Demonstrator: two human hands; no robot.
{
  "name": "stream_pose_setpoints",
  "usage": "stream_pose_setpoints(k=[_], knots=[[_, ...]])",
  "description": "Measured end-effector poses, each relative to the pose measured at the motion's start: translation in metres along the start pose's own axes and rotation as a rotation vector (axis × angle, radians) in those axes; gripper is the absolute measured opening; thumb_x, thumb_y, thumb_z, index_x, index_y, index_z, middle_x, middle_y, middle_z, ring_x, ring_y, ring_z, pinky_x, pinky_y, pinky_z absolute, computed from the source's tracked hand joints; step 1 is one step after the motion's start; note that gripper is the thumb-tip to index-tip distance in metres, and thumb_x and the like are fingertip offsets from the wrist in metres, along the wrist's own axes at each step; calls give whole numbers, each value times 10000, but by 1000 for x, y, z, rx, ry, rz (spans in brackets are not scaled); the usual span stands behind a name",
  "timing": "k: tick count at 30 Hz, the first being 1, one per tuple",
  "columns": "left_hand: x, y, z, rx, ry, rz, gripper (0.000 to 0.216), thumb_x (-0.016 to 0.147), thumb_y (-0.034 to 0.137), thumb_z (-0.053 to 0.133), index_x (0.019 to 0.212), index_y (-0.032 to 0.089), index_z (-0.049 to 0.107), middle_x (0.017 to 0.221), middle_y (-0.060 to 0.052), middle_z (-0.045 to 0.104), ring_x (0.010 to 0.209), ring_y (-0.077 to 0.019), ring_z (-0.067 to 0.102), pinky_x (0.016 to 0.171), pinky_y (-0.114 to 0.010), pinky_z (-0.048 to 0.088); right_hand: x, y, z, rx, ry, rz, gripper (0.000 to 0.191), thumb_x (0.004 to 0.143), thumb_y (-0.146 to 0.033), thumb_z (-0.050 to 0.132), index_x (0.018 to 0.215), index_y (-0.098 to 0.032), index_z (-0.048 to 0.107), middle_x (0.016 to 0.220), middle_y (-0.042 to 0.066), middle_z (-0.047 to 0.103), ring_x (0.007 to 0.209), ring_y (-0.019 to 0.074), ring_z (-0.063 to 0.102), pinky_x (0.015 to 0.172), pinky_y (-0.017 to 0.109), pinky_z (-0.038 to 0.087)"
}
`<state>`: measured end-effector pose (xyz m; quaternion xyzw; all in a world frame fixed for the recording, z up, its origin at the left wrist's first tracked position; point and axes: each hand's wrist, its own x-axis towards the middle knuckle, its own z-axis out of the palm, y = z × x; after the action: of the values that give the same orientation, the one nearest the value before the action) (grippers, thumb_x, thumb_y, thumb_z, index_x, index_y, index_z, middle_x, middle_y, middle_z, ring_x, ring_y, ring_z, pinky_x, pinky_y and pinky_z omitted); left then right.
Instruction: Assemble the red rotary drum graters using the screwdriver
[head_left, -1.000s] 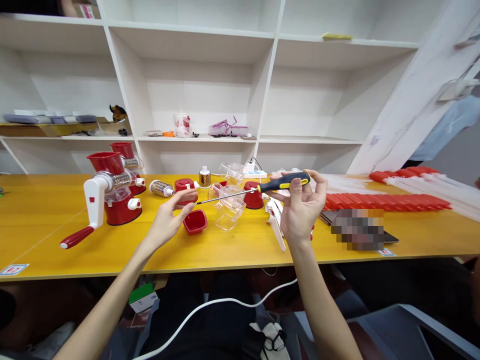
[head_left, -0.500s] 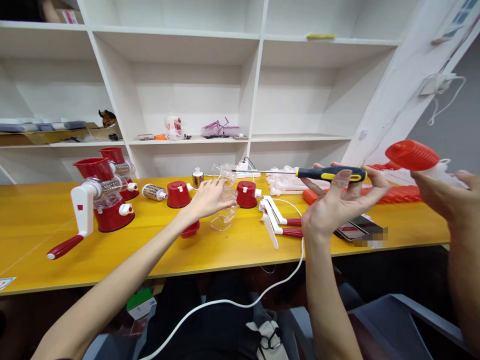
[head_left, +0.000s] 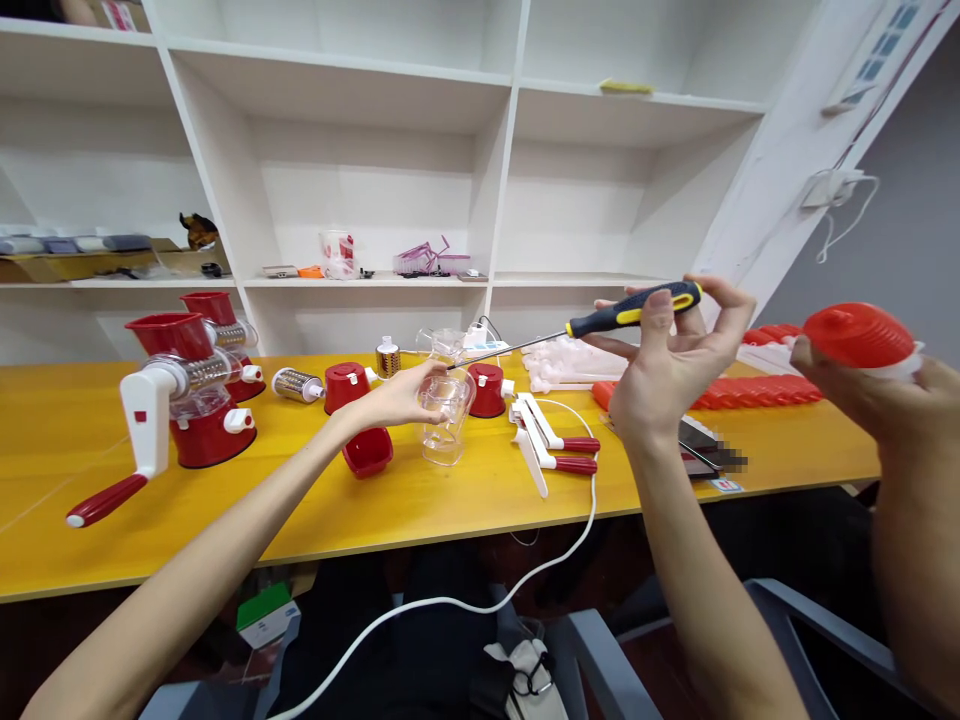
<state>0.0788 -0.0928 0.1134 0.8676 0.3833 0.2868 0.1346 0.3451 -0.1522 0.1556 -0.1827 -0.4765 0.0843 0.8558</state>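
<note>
The screwdriver [head_left: 634, 310] now slants down leftward, right grip [head_left: 664, 370] pinching its handle; left grip [head_left: 399, 398] half-curled at the clear housing [head_left: 448, 428], hold unclear; keep steady.

- Illumination: bright, diffuse and near white across the table [head_left: 480, 490]; direction appears to be from above.
- Behind the table: the shelf unit [head_left: 375, 180] reflects strongly, with soft grey shading inside its compartments.
- Below the table: deep shadow; the dark trousers [head_left: 427, 660] lose most detail.
- On the table: clear plastic parts [head_left: 448, 440] show thin highlights and low-contrast outlines.
- Above the table: the screwdriver [head_left: 592, 322] renders sharply.
- Beyond the table's right end: the grey wall [head_left: 922, 230] is dimmer.
- Distortion: wide-angle; uprights behind the table lean.
- Masking: pixelation covers part of a dark flat object [head_left: 697, 445] at the table's right.
</note>
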Motion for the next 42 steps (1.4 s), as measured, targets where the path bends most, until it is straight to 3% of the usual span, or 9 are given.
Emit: stream_pose_setpoints(k=[3,7,11,18,23,33,42], knots=[[-3,2,-1,-7,-12,8,764,687,367,805,1373,191,520,1433,-171,571,1308,-345,563,1083,-504,448,6,-7,6,-24,-72,5,363,891,-428,686,1102,-265,439,1001,17,672,893,237,755,725,443,662],[-10,11,4,-59,158,50,689,741,464,788,1333,202,551,1415,-148,584,1308,-320,555,1098,-492,431,15,-12,9,-28,-107,-1,345,885,-412,693,1086,-274,449,985,7,663,875,234,749,733,476,659],[-21,17,7,-217,346,83,335,889,417,659,1157,217,640,1219,-81,705,1164,-222,648,1042,-400,485,22,-9,8,-22,-88,2,322,890,-388,686,1064,-268,442,975,15,666,845,219,741,743,489,655],[-16,23,16,-360,479,12,206,854,355,695,956,177,672,949,-72,770,910,-206,726,878,-359,564,24,4,8,10,-69,44,366,860,-446,699,1054,-276,439,950,-7,663,835,226,747,727,502,657],[-14,25,16,-320,469,23,158,889,323,640,870,179,702,830,-49,771,790,-197,726,783,-339,573,23,5,7,4,-77,43,379,850,-455,711,1050,-274,444,953,-11,669,870,230,750,722,487,662],[-12,12,9,62,368,137,128,920,248,623,905,177,729,883,-57,777,776,-188,700,728,-319,515,22,2,7,-2,-116,24,365,868,-461,695,1072,-285,449,978,-2,674,848,230,745,686,458,662],[-14,14,8,101,348,145,119,927,231,631,935,165,729,890,-59,778,769,-178,704,716,-313,513,21,0,9,-39,-160,-20,308,877,-435,674,1080,-311,478,1008,7,662,943,264,728,677,483,659]])
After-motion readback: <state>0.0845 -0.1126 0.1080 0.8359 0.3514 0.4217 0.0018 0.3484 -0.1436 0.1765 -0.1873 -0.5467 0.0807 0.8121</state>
